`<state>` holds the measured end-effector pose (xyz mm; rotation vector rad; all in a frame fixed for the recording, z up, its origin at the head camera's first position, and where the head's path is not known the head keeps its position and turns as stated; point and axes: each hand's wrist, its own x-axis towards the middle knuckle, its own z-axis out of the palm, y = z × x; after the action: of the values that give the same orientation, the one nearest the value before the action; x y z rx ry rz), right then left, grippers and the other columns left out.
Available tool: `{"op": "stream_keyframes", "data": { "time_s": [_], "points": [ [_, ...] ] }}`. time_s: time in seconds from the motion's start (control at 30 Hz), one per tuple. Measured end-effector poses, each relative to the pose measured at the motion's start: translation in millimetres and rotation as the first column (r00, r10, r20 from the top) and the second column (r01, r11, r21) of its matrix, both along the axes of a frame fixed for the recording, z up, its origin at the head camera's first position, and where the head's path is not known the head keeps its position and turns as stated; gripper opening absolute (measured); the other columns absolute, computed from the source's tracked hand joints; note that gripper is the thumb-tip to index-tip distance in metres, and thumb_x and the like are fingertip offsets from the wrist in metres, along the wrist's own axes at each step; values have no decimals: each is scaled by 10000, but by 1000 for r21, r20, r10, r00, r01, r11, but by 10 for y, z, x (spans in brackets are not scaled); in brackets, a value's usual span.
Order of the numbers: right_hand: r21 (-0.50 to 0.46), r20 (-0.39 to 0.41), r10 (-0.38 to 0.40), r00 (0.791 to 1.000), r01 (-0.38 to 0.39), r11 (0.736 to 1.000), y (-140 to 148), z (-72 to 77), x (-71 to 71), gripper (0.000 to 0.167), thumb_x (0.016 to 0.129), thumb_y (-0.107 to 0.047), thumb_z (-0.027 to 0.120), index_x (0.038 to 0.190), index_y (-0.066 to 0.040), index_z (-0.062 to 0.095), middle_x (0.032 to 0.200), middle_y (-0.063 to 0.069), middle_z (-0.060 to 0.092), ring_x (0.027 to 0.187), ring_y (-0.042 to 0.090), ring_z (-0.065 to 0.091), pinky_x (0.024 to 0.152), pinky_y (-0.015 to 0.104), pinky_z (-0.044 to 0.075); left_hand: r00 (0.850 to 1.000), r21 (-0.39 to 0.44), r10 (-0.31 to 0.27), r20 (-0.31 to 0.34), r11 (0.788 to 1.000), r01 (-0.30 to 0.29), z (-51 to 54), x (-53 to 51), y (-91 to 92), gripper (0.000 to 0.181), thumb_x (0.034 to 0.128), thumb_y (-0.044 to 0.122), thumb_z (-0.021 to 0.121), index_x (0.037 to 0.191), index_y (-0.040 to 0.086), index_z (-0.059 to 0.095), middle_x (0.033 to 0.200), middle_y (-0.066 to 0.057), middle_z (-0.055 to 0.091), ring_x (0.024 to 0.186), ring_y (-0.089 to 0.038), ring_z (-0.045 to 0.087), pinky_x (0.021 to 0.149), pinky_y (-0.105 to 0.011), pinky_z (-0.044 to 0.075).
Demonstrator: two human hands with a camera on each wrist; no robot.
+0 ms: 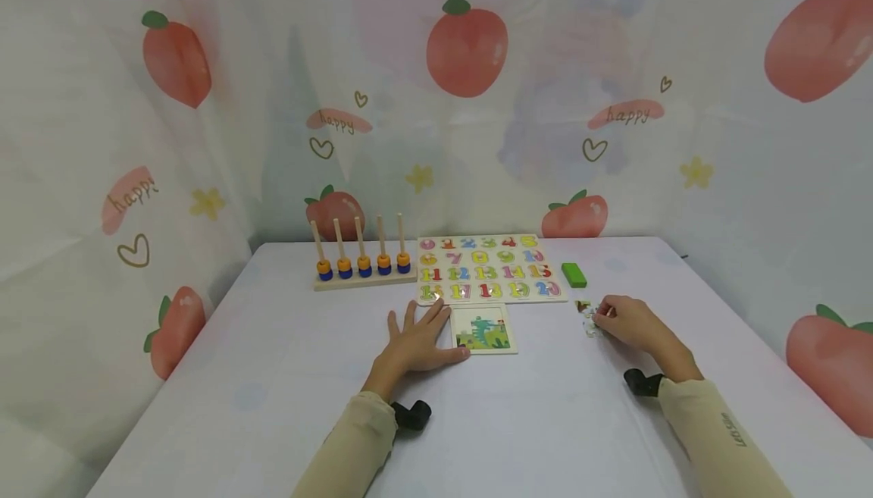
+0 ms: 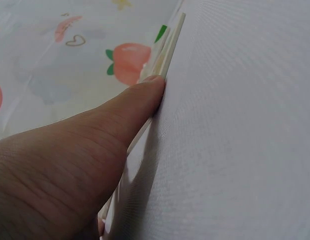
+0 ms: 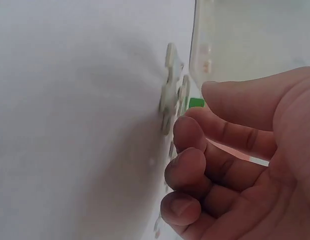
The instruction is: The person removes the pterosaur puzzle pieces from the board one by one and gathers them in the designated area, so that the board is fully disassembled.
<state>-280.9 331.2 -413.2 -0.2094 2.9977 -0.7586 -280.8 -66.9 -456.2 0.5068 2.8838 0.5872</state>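
The left hand lies with fingers spread beside a small framed dinosaur puzzle, its thumb on the lower left edge. From the left wrist view, that thumb rests against the thin board edge. Over a small cluster of loose puzzle pieces is the right hand. In the right wrist view the hand has loosely curled fingers, with no piece visible between thumb and fingers; pieces lie just beyond the fingertips, partly hidden by them.
A number board lies behind the framed puzzle, touching or very near it. To its left stands a bead rack with five upright pegs. A green block sits right of the number board, behind the loose pieces.
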Motion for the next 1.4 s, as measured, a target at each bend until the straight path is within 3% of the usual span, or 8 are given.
{"op": "stream_keyframes", "data": {
  "time_s": [0.2, 0.5, 0.73, 1.17, 1.4],
  "points": [
    [-25, 33, 10, 999, -9, 1000, -215, 72, -30, 180, 1050, -138, 637, 1044, 42, 645, 847, 83, 605, 787, 238, 556, 651, 357, 477, 1000, -14, 0, -5, 1000, 0, -41, -20, -1, 975, 927, 757, 633, 1705, 253, 334, 1789, 46, 170, 1629, -436, -2, 1220, -727, -83],
    [-68, -64, 134, 989, -138, 988, -637, 124, -83, 137, 1037, -135, 681, 1007, -4, 657, 822, 47, 602, 736, 203, 535, 623, 341, 460, 1000, -16, -3, -3, 1000, 3, -47, -39, 3, 973, 934, 742, 638, 1706, 236, 331, 1790, 29, 174, 1627, -444, 0, 1212, -740, -84],
    [-68, -73, 203, 976, -208, 976, -978, 172, -130, 131, 1047, -144, 687, 1039, -14, 676, 872, 45, 637, 793, 212, 560, 682, 345, 492, 1000, -18, -4, -14, 1000, 3, -62, -55, 1, 971, 930, 759, 630, 1703, 248, 341, 1788, 44, 179, 1629, -435, 10, 1220, -732, -71],
    [-126, -99, 307, 947, -317, 940, -1386, 92, -232, 68, 1025, -111, 692, 1011, -46, 686, 851, 17, 634, 767, 183, 575, 683, 351, 503, 1000, -11, 1, -22, 1000, -2, -95, -75, -19, 984, 924, 781, 623, 1701, 244, 348, 1787, 43, 185, 1626, -448, 18, 1213, -744, -71],
    [-134, -94, 307, 947, -317, 939, -1525, 52, -230, 59, 1015, -99, 706, 1019, -41, 693, 882, 13, 645, 815, 191, 578, 706, 341, 511, 1000, -14, -9, -26, 1000, 8, -104, -78, -17, 982, 922, 788, 617, 1701, 254, 348, 1787, 48, 178, 1626, -447, 13, 1212, -745, -71]
  ]
}}
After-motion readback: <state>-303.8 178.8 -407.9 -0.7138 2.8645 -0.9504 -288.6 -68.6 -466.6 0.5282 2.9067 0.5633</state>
